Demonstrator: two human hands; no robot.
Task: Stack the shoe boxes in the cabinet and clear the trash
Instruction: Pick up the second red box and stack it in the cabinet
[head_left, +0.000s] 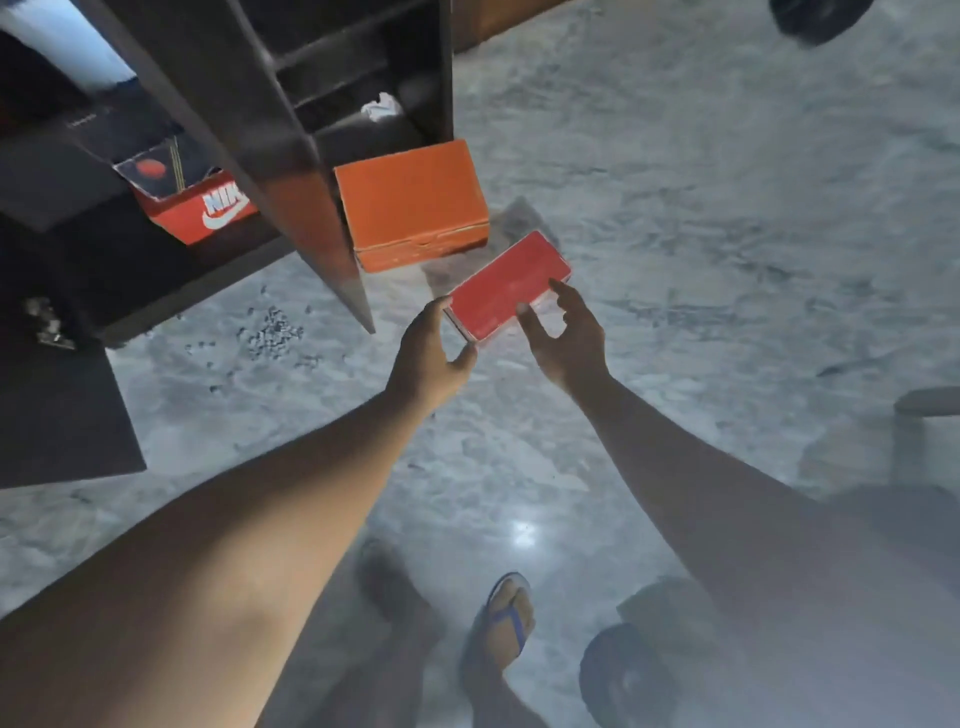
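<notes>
Just right of the cabinet, above the floor, we're holding the red shoe box. Left hand is gripping its near end, right hand is pinching the right edge. Its long axis is running near-left to far-right, and the orange box is sitting just beyond.

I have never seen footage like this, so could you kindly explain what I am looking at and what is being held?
There is no robot: this single picture comes from a camera worn on a person's head, looking down. The left hand and right hand grip a flat red box between them above the pale marbled floor. An orange box sits at the foot of the dark cabinet, a red Nike box is inside it, and crumpled white paper lies on a shelf.
</notes>
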